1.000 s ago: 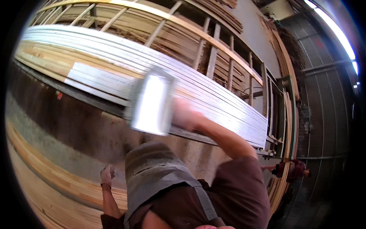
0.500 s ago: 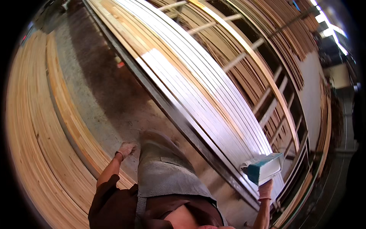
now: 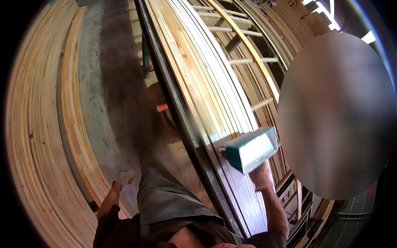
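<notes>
My right hand [image 3: 261,175], in a pale knitted glove, grips a teal box-shaped tool [image 3: 255,149] with a white-smeared face. The tool rests on long wooden strips [image 3: 206,97] laid side by side on a bench. Around and behind it the strips [image 3: 242,198] look wet and whitish; beyond it the near ones show bare yellow wood. My left hand [image 3: 125,177], also gloved, hangs low at my side, its fingers loosely closed on nothing visible. It is nearest to a stack of boards on the left.
Long pale boards [image 3: 45,124] lie stacked along the left. A dark bench rail [image 3: 175,111] borders the strips, with a small red object [image 3: 162,107] below it. A rack with crossbars [image 3: 242,31] holds more boards at the right. A blurred oval hides the far right.
My view has moved forward along the bench and turned. The right hand has carried the tool farther along the strips, close to the whitish area's far edge. My left hand still hangs.
</notes>
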`<state>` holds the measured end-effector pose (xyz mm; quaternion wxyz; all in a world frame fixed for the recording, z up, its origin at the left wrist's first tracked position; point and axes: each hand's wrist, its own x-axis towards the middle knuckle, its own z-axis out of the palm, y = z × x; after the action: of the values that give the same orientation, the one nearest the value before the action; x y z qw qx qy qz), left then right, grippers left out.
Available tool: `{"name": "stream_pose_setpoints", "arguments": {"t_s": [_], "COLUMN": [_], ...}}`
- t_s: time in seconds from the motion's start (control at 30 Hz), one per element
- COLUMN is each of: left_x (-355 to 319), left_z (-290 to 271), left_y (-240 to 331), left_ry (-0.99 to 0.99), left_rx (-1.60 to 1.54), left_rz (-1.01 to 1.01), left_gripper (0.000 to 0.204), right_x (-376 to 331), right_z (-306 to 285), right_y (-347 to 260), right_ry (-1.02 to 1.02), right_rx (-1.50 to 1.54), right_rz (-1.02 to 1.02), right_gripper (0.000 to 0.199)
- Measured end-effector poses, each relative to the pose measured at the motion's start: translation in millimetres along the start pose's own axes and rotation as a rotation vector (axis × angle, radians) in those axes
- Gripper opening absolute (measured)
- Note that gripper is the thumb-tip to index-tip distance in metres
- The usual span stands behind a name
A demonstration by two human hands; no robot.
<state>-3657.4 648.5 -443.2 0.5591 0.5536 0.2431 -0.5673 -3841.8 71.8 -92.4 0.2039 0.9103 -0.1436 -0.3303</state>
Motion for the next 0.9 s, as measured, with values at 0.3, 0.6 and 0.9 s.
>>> {"name": "stream_pose_setpoints", "arguments": {"t_s": [0.3,0.6,0.9], "left_x": [45,85,74], "left_z": [-107,-62,-178], "left_y": [152,464,521], "left_ry": [0.283,0.306,0.298], "left_rx": [0.472,0.749,0.706], "left_rz": [0.464,0.564,0.503], "left_gripper": [0.047,0.054,0.015], "right_x": [323,622,813], "right_z": [-329,-548,-692], "right_y": [-46,-95,-124], "right_ry": [0.402,0.718,0.760], "right_rx": [0.046,0.639,0.652], "right_rz": [-0.200,-0.197,-0.174], "right_gripper": [0.033,0.034,0.033]}}
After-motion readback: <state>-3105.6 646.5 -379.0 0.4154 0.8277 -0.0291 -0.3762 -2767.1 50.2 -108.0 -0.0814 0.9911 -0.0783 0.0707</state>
